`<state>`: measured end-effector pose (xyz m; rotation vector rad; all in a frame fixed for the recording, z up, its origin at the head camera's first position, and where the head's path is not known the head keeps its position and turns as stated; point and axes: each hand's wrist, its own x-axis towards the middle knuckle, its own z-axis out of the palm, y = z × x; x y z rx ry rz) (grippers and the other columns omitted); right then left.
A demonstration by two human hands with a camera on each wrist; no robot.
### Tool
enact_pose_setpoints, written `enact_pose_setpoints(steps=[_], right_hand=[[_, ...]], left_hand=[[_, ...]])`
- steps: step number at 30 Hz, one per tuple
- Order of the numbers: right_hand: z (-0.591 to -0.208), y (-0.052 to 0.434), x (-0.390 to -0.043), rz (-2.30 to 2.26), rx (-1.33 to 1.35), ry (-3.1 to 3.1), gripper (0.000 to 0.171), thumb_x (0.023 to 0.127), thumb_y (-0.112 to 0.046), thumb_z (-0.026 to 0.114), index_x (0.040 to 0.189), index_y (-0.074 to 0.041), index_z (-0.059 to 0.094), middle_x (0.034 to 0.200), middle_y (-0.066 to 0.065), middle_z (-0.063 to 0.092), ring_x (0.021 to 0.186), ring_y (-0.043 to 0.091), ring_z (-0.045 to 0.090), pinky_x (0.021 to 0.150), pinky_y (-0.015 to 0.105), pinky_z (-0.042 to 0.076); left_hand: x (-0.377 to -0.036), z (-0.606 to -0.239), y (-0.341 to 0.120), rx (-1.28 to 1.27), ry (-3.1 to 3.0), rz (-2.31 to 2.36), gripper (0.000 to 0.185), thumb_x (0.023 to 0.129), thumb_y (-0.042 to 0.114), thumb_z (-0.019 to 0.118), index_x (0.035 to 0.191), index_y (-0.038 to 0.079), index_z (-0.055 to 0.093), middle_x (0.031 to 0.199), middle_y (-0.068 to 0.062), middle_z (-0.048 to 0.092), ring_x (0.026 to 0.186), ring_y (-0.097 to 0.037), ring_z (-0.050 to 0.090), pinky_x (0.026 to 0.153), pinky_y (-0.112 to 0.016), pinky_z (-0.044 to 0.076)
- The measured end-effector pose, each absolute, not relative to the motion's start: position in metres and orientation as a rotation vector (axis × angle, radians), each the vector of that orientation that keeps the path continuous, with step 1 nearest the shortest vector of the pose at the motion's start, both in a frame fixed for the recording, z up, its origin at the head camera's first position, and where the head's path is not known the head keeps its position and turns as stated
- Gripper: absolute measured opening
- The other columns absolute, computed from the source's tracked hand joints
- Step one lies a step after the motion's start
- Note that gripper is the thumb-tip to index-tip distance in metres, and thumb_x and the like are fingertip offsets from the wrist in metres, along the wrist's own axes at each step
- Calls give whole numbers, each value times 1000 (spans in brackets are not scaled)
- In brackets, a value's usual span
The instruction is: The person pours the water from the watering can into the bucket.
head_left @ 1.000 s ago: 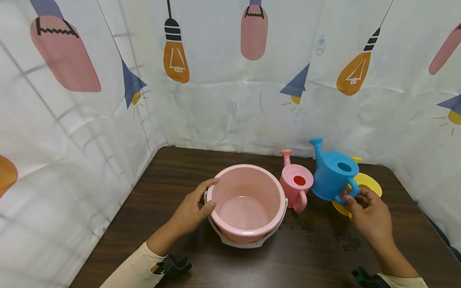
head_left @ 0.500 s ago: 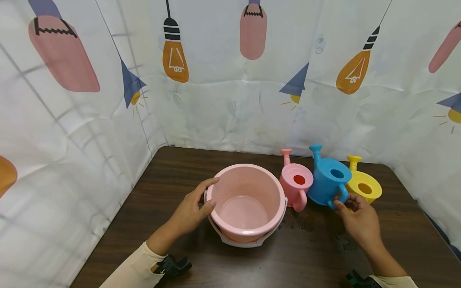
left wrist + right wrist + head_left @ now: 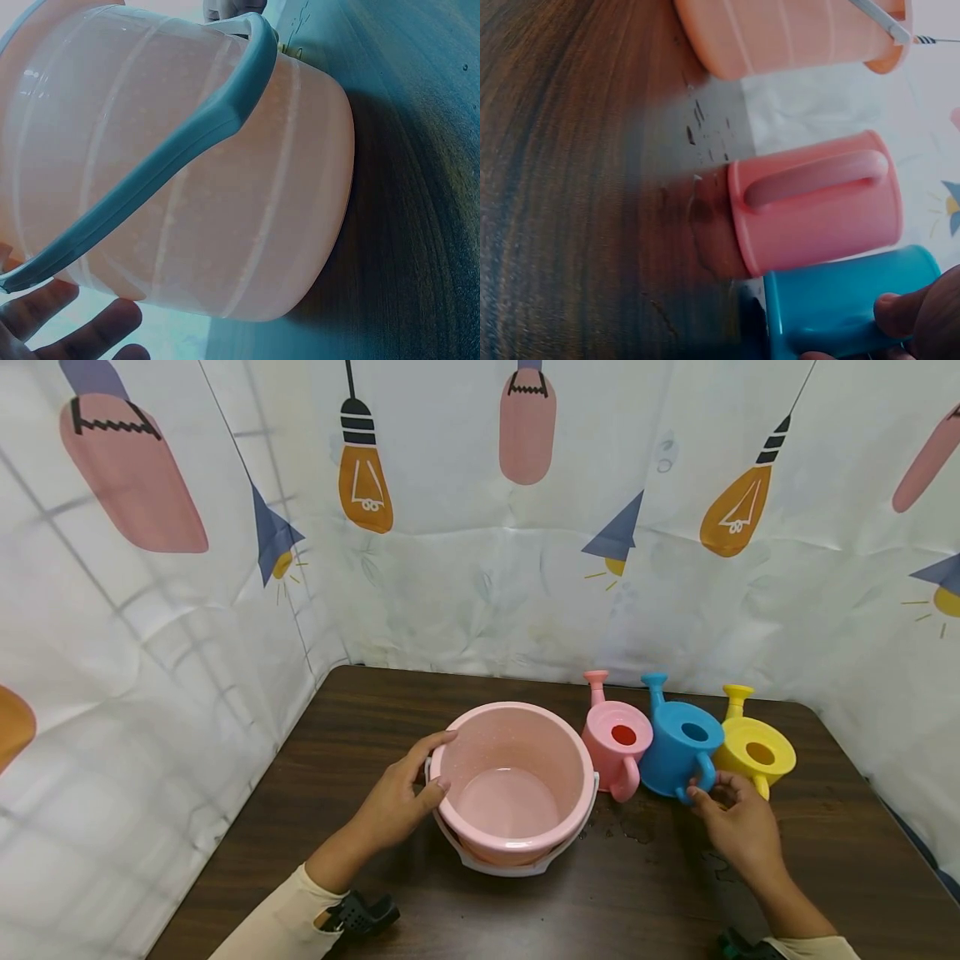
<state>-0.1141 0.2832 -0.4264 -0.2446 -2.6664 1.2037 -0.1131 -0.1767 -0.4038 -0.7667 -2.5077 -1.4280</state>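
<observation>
A pink bucket [image 3: 517, 843] with a pale handle stands mid-table; its inside holds a little clear liquid or shine at the bottom. My left hand [image 3: 397, 797] rests at its left rim, thumb and fingers spread; in the left wrist view the fingers [image 3: 94, 330] lie beside the bucket wall [image 3: 202, 210]. My right hand [image 3: 742, 831] pinches the lower handle of a blue watering can [image 3: 671, 756], upright on the table. In the right wrist view a thumb [image 3: 900, 313] lies over the blue can [image 3: 817, 300].
A pink watering can [image 3: 611, 756] stands between the bucket and the blue can. On the right is a yellow watering can [image 3: 757, 752]. Wet spots [image 3: 637, 831] mark the dark wooden table [image 3: 615, 910]. Patterned white cloth [image 3: 465, 593] hangs behind and at the left.
The blue watering can has come down and left, from in front of the yellow can to beside the pink one, with my right hand on its handle. My left hand has stayed put.
</observation>
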Motion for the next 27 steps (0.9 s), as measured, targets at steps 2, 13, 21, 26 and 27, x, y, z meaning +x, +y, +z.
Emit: enact_pose_setpoints(steps=[2,13,21,26,27], right_hand=[[-428,283,-114,1193,-255,-2677,40,100,-23,68,123,8,57,114,29,69,78,10,70,61,19,51],[-433,283,-112,1132,-275,-2700,39,98,-24,70,119,6,59,113,28,69,96,33,68,67,29,50],[-435,283,-111,1130,-324,-2737,44,97,-26,72,121,8,58,119,32,65,109,47,62,84,58,49],[-432,285,-106,1109,-320,-2740,48,96,-28,73,124,8,57,124,35,62,114,50,59,88,64,46],[-430,285,-105,1092,-314,-2738,48,97,-29,72,124,8,57,123,34,63,113,50,60,87,63,47]], left_hand=[[-113,-404,-177,-772,-2507,-1428,57,98,32,57,152,20,44,127,-14,63,95,-18,67,76,-34,55],[-114,-405,-177,-772,-2504,-1433,58,97,31,57,152,20,44,125,-14,64,95,-17,67,77,-34,55],[-114,-405,-177,-775,-2498,-1435,58,97,31,57,152,21,44,124,-14,64,95,-17,67,76,-34,55],[-113,-405,-177,-775,-2499,-1428,58,97,31,57,153,21,44,125,-14,64,95,-17,67,77,-34,55],[-114,-405,-177,-777,-2498,-1427,58,97,31,57,152,20,44,125,-14,64,95,-17,67,77,-34,55]])
